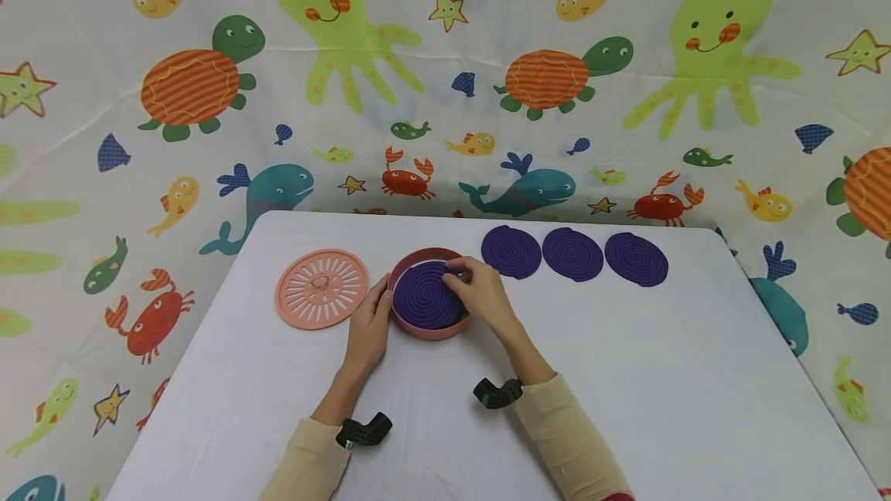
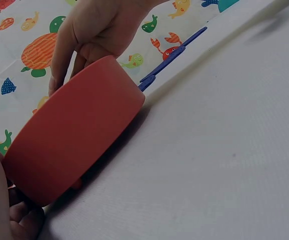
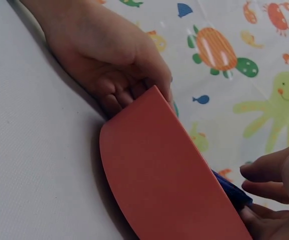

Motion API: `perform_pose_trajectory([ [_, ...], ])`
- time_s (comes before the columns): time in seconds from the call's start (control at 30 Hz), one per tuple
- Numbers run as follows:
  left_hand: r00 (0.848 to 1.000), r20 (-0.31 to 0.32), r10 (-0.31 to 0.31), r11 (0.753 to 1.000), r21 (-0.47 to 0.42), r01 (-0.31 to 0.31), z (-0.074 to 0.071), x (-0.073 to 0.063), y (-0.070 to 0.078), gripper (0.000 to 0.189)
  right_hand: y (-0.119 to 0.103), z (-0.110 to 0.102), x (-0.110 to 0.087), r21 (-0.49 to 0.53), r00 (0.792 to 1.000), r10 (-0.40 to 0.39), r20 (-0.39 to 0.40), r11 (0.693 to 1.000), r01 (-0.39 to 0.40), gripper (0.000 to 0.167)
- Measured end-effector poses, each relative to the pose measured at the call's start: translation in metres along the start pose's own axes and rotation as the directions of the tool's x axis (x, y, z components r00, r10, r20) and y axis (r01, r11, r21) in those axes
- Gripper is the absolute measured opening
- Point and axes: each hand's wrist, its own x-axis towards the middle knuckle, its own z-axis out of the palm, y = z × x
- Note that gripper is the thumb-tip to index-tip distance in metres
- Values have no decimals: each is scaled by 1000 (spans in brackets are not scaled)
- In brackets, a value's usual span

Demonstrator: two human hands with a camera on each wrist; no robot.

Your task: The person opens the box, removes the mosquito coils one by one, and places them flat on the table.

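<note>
A round, pinkish-red mosquito coil box (image 1: 433, 335) sits on the table, its lid off. The left hand (image 1: 370, 323) grips the box's left side, thumb at the rim; in the right wrist view its fingers curl around the wall. One purple mosquito coil (image 1: 426, 296) lies tilted in the box's mouth. At that coil's right edge, the right hand (image 1: 480, 291) pinches it between thumb and fingers. In the right wrist view, the coil's edge (image 3: 237, 192) sticks up past the rim beside the right hand (image 3: 277, 192). The box's inside is mostly hidden.
A slotted pink lid (image 1: 322, 288) with a small central ring lies left of the box. Three more purple coils, the nearest a spiral disc (image 1: 511, 252), lie in a row toward the table's back edge. Behind hangs a sea-animal curtain (image 1: 445, 114).
</note>
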Motion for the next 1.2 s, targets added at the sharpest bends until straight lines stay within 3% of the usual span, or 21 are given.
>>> perform_pose_trajectory([
  [0.7, 1000, 1, 5, 1000, 0, -5, 0, 0, -2, 44, -2, -7, 0, 21, 997, 2, 81, 1000, -4, 16],
  [1.2, 1000, 10, -2, 1000, 1, 2, -1, 0, 0, 45, -1, -6, 2, 40, 995, 8, 95, 999, -12, 18],
])
